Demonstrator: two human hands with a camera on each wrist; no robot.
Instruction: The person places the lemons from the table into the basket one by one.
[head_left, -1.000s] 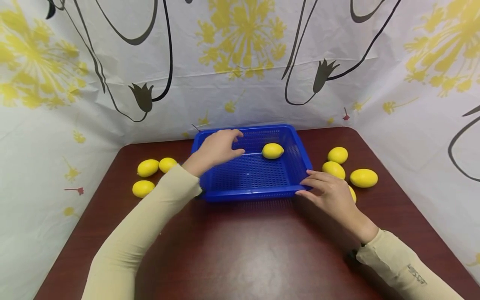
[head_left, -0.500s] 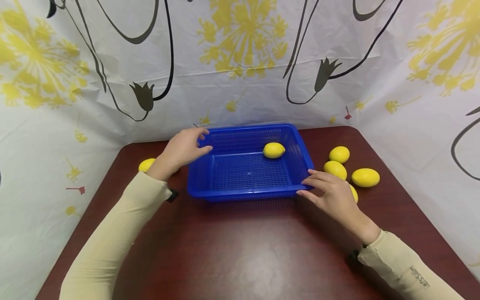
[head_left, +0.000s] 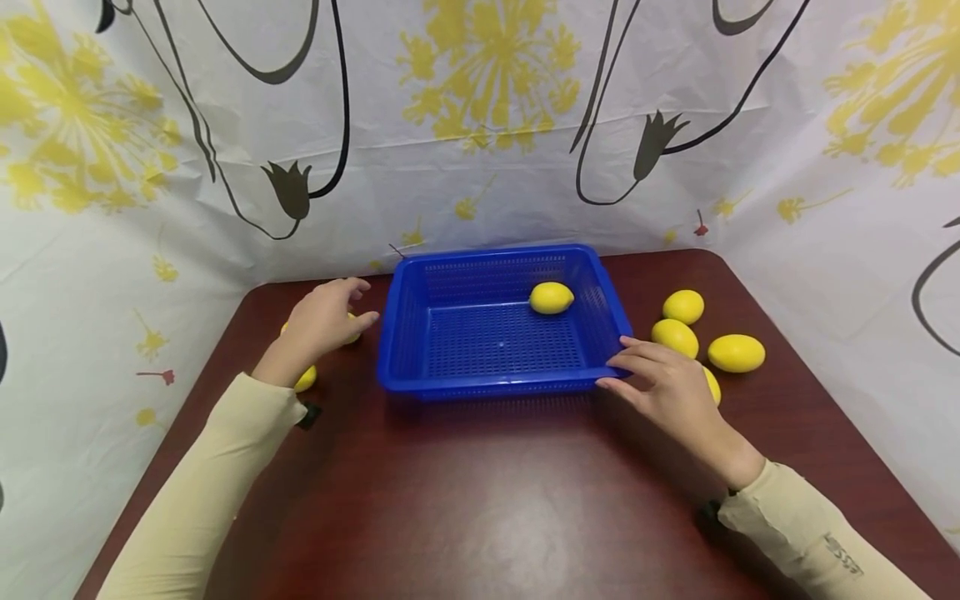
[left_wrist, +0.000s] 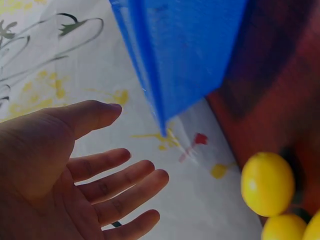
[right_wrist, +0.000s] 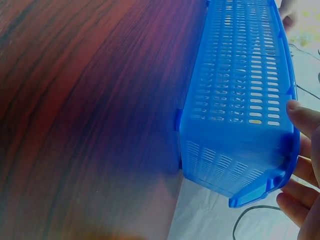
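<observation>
While the right hand (head_left: 671, 400) keeps its thumb and fingers pinched on the near right corner of the blue basket (head_left: 502, 384), the left hand (head_left: 318, 321), over the basket a second ago, has swung out beyond its left side, fingers loosely spread and unladen, near but apart from the left lemons (left_wrist: 268, 184). Inside, toward the back right, a single lemon (head_left: 551, 297) lies as before; a patterned sheet (head_left: 450, 208) hangs behind.
</observation>
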